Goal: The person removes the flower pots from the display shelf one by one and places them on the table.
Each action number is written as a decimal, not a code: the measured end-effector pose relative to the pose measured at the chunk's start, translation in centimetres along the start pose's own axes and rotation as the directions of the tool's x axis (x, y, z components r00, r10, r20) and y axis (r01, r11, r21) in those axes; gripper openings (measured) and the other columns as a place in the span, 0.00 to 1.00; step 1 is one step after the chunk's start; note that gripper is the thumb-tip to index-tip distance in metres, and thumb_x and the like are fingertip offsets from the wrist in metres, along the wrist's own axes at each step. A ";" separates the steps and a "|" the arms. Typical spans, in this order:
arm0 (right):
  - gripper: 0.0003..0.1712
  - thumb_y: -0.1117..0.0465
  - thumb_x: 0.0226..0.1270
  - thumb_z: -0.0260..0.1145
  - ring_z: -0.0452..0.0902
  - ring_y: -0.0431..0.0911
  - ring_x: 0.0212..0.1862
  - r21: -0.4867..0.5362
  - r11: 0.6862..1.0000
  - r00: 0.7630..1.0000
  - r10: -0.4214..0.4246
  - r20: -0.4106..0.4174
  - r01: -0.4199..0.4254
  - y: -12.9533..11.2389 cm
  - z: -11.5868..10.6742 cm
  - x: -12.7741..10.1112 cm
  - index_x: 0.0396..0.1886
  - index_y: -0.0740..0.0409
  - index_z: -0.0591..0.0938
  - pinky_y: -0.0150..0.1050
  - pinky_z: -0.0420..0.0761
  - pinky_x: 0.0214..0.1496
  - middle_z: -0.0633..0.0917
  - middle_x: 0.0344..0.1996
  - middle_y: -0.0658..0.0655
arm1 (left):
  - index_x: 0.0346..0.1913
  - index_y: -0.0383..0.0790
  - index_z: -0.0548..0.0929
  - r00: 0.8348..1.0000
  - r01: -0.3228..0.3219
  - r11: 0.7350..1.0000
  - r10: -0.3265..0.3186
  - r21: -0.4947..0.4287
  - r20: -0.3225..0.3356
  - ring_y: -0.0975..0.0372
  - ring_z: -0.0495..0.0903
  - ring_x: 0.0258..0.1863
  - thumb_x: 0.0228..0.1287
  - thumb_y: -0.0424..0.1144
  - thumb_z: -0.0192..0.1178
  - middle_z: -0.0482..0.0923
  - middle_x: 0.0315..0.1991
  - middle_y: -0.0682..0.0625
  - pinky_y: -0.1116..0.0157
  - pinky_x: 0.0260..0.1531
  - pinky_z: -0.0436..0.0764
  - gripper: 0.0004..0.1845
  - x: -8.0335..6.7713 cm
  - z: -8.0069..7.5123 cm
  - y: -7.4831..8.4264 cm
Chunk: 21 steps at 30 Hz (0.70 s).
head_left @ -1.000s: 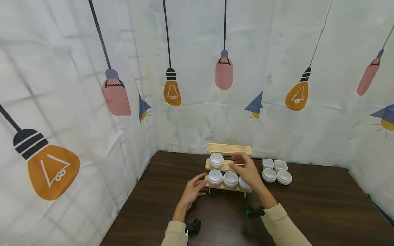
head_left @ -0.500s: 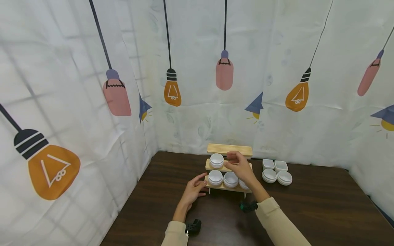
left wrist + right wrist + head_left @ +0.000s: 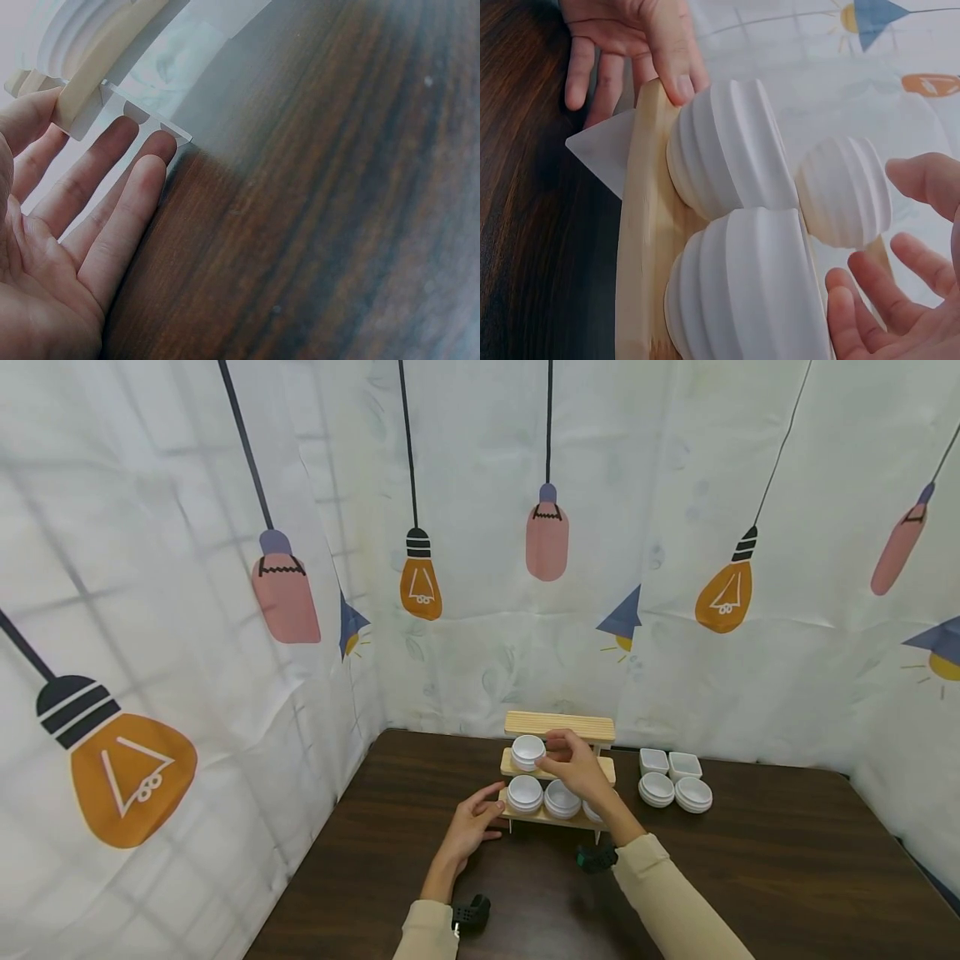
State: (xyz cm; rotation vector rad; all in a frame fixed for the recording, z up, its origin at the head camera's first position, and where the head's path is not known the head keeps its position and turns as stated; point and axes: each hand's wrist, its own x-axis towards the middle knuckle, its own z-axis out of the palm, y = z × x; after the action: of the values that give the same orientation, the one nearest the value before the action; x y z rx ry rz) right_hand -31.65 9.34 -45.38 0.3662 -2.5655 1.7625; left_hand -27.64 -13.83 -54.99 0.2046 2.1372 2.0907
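Observation:
A tiered display stand (image 3: 609,767) has light wooden shelves and clear side legs. Ribbed white bowls (image 3: 524,793) line its front shelf, and another white bowl (image 3: 528,750) sits at the left of the middle shelf. My left hand (image 3: 467,825) holds the stand's front left end, thumb on the wooden board (image 3: 90,79) and other fingertips by the clear leg (image 3: 146,112). My right hand (image 3: 579,767) is beside the middle-shelf bowl (image 3: 847,191), with thumb and fingers spread apart around its right side. Whether a fingertip touches that bowl, I cannot tell.
Right of the stand, two round white bowls (image 3: 656,788) and two square white dishes (image 3: 684,764) rest on the dark wooden table (image 3: 787,852). The top shelf (image 3: 558,724) rises behind my right hand. A printed curtain (image 3: 480,652) hangs around the table.
My right hand has moved left along the middle shelf, up to the bowl at its left end. My left hand stays at the stand's left end.

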 end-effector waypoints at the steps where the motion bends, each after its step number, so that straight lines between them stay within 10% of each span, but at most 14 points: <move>1: 0.31 0.58 0.69 0.71 0.80 0.59 0.60 -0.002 1.000 1.000 0.001 0.001 -0.001 0.0 0.0 0.0 0.69 0.59 0.74 0.52 0.83 0.58 0.79 0.62 0.67 | 0.74 0.45 0.72 1.000 0.001 1.000 -0.001 0.000 0.001 0.51 0.88 0.48 0.77 0.46 0.59 0.86 0.52 0.41 0.55 0.45 0.88 0.28 0.0 0.0 0.0; 21: 0.32 0.55 0.63 0.76 0.82 0.50 0.51 -0.018 1.000 1.000 0.017 -0.021 -0.017 0.1 1.2 0.7 0.65 0.56 0.77 0.45 0.83 0.51 0.84 0.57 0.62 | 0.74 0.44 0.72 1.000 0.000 1.000 0.000 0.008 -0.002 0.50 0.87 0.49 0.77 0.46 0.59 0.85 0.53 0.40 0.56 0.44 0.88 0.27 0.1 0.0 -0.1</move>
State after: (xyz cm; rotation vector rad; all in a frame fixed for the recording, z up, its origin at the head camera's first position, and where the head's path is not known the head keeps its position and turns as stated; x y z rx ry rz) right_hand -32.18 8.13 -45.79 0.3246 -2.5767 1.7369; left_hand -27.75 -13.76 -55.07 0.2032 2.1464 2.0839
